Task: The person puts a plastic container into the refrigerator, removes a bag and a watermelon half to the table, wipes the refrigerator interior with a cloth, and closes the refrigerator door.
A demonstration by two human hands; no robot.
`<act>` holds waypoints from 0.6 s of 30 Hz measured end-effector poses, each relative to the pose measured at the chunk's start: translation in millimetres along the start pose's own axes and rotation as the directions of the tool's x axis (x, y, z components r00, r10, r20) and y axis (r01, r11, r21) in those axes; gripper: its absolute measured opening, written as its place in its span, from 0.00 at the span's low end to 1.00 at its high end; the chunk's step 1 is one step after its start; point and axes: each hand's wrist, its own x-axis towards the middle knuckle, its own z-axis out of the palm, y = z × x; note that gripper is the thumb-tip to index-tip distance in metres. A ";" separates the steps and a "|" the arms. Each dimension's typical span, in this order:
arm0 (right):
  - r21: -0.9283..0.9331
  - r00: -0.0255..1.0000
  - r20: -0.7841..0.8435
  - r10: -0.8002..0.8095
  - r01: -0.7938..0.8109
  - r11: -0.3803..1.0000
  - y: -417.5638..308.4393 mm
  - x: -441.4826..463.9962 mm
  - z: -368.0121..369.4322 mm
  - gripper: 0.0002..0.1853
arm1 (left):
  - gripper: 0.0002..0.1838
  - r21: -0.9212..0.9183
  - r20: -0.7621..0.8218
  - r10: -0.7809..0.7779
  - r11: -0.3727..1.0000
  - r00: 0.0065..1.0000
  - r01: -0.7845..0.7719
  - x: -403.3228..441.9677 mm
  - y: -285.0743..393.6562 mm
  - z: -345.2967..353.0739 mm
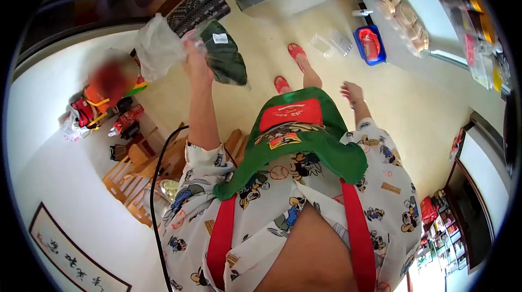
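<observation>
Gripping a crumpled translucent plastic bag (pixel 157 47) near the edge of a black-and-white patterned mat (pixel 201 10), the left hand (pixel 197 64) also holds a dark green, white-labelled packet (pixel 224 59); roomy cream floor (pixel 258 33) extends to the loosely spread right hand (pixel 352 91), apart from a blue plastic basket (pixel 376 62).

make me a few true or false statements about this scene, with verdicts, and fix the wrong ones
1. The left hand holds a dark green package with a white label. True.
2. The right hand grips a bottle. False: no object shows in its grip.
3. The slippers are red. True.
4. The blue tray is empty. False: something red lies in it.
5. A pale see-through bag is at the left hand. True.
6. The apron is plain white. False: it is green, with a red panel.
</observation>
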 end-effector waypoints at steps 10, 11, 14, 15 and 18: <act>-0.271 0.884 0.457 0.100 0.031 0.962 21.2 30.8 101.6 0.28 | 0.11 -0.003 -0.154 -0.294 0.955 0.943 0.297 -73.0 -126.3 39.9; -0.159 0.833 0.516 0.202 -0.139 0.977 16.2 35.1 94.2 0.32 | 0.11 -0.046 -0.132 -0.329 0.944 0.935 0.326 -83.0 -153.7 48.3; 0.090 0.670 0.680 0.299 -0.481 0.872 10.4 49.7 73.6 0.43 | 0.11 0.030 -0.172 -0.384 0.918 0.907 0.394 -111.7 -234.2 77.6; 0.125 0.631 0.727 0.272 -0.511 0.850 8.3 63.1 64.4 0.44 | 0.12 0.097 -0.147 -0.329 0.934 0.933 0.344 -121.8 -272.8 86.8; 0.194 0.681 0.701 0.214 -0.469 0.861 11.7 117.6 32.2 0.45 | 0.18 0.295 -0.092 -0.464 0.833 0.881 0.469 -151.1 -345.1 135.3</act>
